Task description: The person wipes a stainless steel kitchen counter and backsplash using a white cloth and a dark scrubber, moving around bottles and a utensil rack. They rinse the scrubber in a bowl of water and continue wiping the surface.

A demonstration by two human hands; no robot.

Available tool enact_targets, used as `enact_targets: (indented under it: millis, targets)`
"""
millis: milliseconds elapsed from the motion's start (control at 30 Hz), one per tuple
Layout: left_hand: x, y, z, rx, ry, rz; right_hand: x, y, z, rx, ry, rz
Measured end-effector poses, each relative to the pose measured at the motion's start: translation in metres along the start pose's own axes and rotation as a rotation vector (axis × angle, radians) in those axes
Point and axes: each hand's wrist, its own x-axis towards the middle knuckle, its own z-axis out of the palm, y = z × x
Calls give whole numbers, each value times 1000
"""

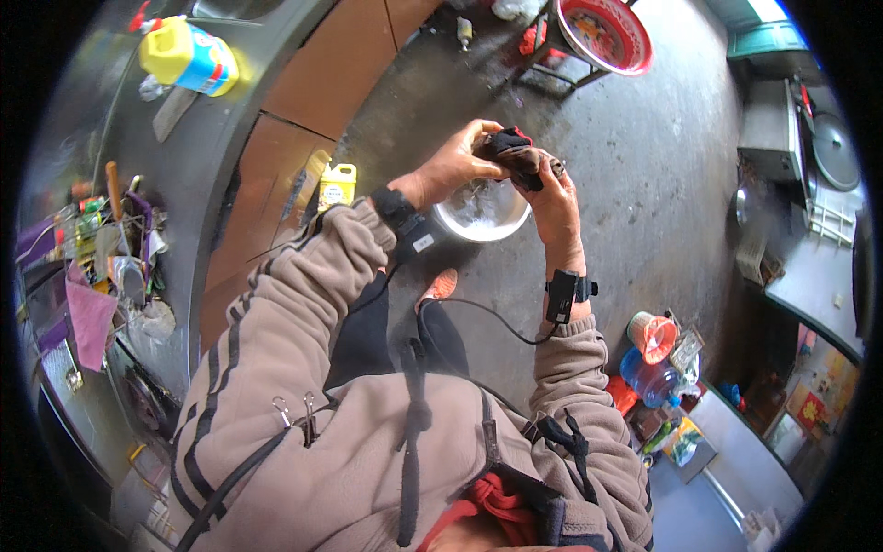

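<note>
A bunched dark cloth [518,158], black and brown with a bit of red, is held up between my two hands. My left hand [457,164] grips its left end, fingers closed round it. On the other end, my right hand [557,204] has its fingers curled about the fabric. Below and partly behind them, a white basin [486,235] stands on the floor. Its inside looks pale and shiny, and part of its far side is hidden by my hands and the cloth. Whether the cloth is wet I cannot tell.
Left of the basin stands a small yellow jug [338,185] beside brown cabinet panels [317,69]. A yellow pump bottle [189,57] is on the metal counter. Ahead, a red basin [635,46] rests on a stand. An orange-and-white bin [652,337] and a water bottle [649,378] are at right.
</note>
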Motion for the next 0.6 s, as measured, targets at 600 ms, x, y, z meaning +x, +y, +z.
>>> enact_targets:
  millis: [600]
  targets:
    - [-148, 132, -83, -341, 320, 347, 24, -18, 227, -635, -321, -295]
